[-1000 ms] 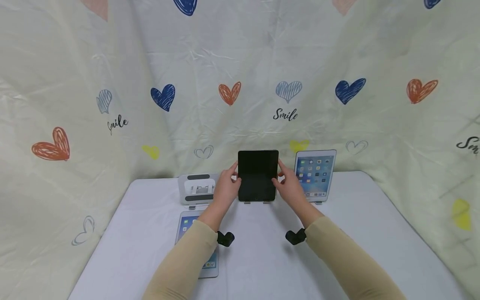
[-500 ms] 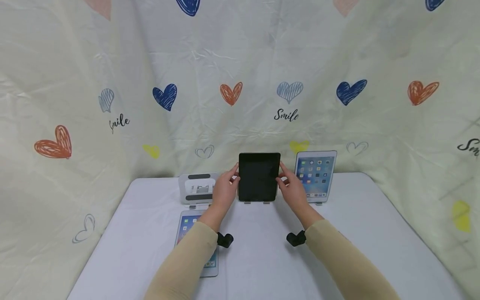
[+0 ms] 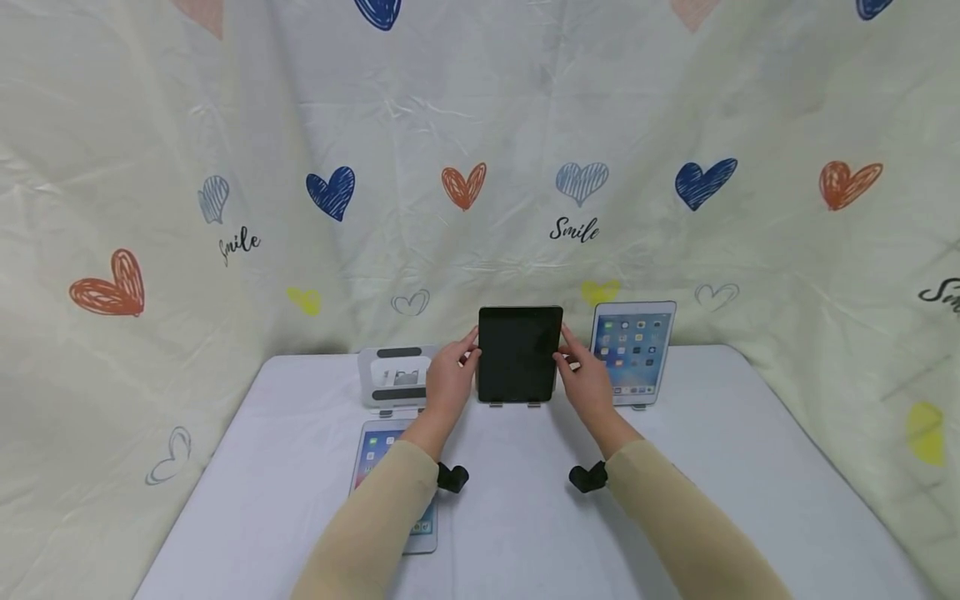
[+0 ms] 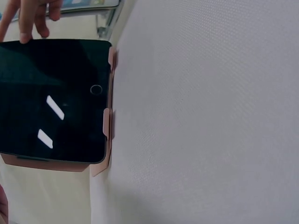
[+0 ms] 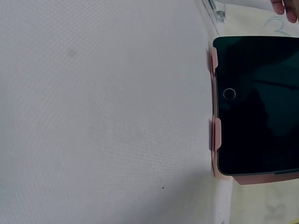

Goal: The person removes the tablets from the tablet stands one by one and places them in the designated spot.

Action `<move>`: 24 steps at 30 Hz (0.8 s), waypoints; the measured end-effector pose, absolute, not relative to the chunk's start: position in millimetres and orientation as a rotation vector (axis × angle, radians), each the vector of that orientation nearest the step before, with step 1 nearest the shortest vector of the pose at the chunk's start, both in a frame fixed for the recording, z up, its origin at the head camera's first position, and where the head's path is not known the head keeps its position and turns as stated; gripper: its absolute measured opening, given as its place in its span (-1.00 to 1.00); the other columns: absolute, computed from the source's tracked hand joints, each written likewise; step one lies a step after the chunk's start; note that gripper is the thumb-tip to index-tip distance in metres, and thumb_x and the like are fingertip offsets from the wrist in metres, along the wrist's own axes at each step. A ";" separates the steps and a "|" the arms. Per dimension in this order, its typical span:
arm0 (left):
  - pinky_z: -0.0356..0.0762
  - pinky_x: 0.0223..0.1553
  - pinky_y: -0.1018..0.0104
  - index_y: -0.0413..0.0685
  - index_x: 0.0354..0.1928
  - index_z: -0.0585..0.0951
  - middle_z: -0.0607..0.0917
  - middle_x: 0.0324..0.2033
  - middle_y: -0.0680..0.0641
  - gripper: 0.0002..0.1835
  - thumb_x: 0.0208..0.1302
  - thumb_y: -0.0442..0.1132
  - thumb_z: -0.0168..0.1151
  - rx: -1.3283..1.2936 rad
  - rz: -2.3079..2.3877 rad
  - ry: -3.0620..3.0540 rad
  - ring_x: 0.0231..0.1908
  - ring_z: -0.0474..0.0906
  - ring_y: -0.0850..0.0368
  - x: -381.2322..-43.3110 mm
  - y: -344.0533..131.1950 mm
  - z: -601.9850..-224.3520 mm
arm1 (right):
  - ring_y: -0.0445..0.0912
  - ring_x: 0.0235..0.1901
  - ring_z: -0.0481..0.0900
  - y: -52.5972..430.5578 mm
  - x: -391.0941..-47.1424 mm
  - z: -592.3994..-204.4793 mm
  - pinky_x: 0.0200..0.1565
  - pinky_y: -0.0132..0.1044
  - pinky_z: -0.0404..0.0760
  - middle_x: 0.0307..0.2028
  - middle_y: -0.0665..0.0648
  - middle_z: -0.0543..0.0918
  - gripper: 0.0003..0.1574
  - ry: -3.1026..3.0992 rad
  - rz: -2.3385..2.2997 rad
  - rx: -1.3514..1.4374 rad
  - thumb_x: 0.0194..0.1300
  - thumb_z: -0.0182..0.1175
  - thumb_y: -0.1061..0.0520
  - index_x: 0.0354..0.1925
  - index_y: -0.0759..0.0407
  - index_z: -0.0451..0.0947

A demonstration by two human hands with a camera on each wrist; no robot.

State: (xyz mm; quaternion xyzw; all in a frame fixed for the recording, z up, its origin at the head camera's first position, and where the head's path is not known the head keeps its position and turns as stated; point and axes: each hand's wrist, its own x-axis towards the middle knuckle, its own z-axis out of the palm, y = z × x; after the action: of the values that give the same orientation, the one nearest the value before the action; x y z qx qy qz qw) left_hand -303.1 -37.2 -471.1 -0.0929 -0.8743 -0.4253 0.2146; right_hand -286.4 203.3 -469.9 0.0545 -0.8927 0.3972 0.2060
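Observation:
In the head view a black tablet [image 3: 520,354] leans upright on a pink stand [image 4: 106,122], whose two small front lips catch its lower edge. My left hand [image 3: 448,379] is beside its left edge, with index finger and thumb extended towards that side. At the right edge, my right hand [image 3: 587,383] mirrors this, fingers extended. Right fingertips [image 4: 24,37] meet the tablet's edge in the left wrist view. A few left fingers [image 5: 292,14] show apart from the tablet in the right wrist view. Neither thumb lies over the screen.
A white tablet [image 3: 633,350] stands propped to the right. On the left is a light grey stand [image 3: 397,379] with dark pads, and before it another white tablet [image 3: 378,442], partly behind my left sleeve. All are on a white-covered table [image 3: 517,517]; a heart-print curtain [image 3: 517,108] hangs behind.
Both thumbs have moved outward from the front of the black tablet to its side edges. The tablet's top edge appears slightly lower and wider. Over the last half second little differs.

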 end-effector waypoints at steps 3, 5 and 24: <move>0.47 -0.35 0.31 0.29 0.32 0.53 0.72 -0.23 0.11 -0.53 0.39 -0.17 0.26 -0.254 -1.191 -2.414 -0.34 0.52 0.20 -302.2 -37.0 -471.1 | 0.10 -0.11 0.65 203.2 -285.3 -469.8 -0.16 0.02 0.63 0.00 0.21 0.69 -0.27 -2.473 1.133 0.173 0.46 0.16 0.09 0.49 -0.20 0.21; 0.47 -0.36 0.31 0.30 0.32 0.53 0.72 -0.23 0.11 -0.53 0.39 -0.16 0.26 -0.251 -1.195 -2.411 -0.35 0.51 0.20 -302.0 -36.8 -471.5 | 0.10 -0.09 0.66 203.2 -284.9 -469.7 -0.15 0.03 0.64 0.00 0.22 0.68 -0.27 -2.465 1.165 0.175 0.47 0.16 0.10 0.49 -0.22 0.21; 0.50 -0.35 0.33 0.18 0.27 0.58 0.68 -0.28 0.04 -0.57 0.37 -0.24 0.27 -0.237 -1.374 -2.245 -0.40 0.47 0.17 -298.0 -29.2 -475.7 | 0.05 -0.17 0.66 199.3 -285.2 -468.3 -0.18 -0.05 0.67 0.04 0.21 0.65 -0.31 -2.436 1.354 0.054 0.49 0.12 0.09 0.47 -0.33 0.23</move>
State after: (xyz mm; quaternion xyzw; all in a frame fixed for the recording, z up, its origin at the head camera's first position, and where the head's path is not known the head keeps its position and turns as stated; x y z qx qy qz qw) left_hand -298.0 -29.2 -475.7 -0.0867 -0.8232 -0.5039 0.2467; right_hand -285.2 199.3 -468.3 0.0192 -0.8603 0.4780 0.1760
